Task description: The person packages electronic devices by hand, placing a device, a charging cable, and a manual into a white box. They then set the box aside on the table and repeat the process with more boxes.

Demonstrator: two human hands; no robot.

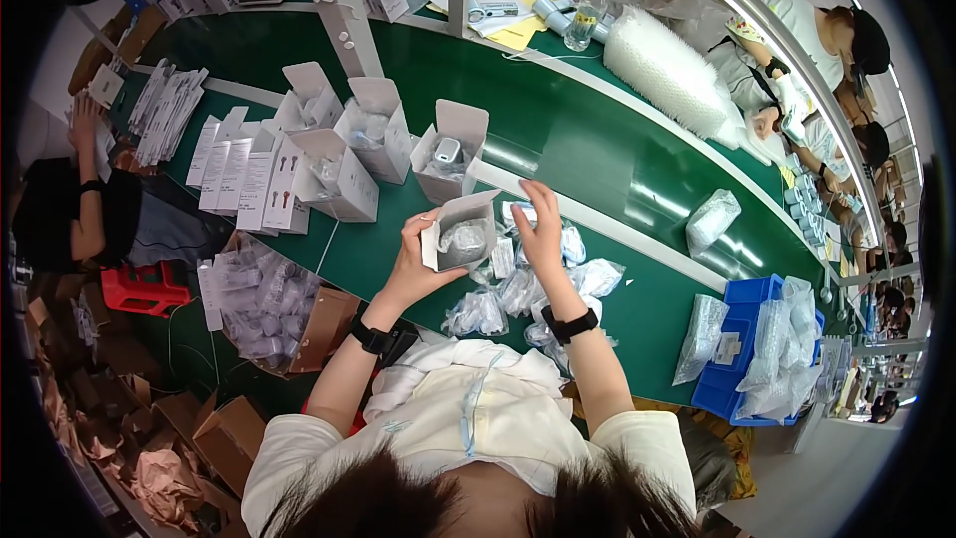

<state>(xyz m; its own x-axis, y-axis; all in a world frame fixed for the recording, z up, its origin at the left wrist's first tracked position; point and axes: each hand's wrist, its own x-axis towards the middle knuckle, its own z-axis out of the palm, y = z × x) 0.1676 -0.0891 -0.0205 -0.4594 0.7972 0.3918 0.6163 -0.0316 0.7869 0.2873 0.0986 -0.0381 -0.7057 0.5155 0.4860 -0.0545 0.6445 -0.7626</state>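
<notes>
My left hand [410,267] grips a white open-topped carton [478,207], its fingers and thumb around the left side. Inside the carton sits a clear-wrapped item [462,242]; its kind is hidden by the wrap. My right hand [540,231] is just right of the carton with fingers stretched and apart, over a heap of small clear plastic bags [518,291] with white and bluish contents. Beyond the carton stands another open carton [441,179] with a white device showing. Several more open cartons [344,182] with wrapped contents stand to the left.
A blue bin [719,388] with bubble-wrapped packs is at the right. One wrapped pack [713,222] lies on the green belt [597,179]. Folded white cartons [234,171] line the left, near a co-worker's arm [88,189]. Below stands a box of wrapped parts [261,304].
</notes>
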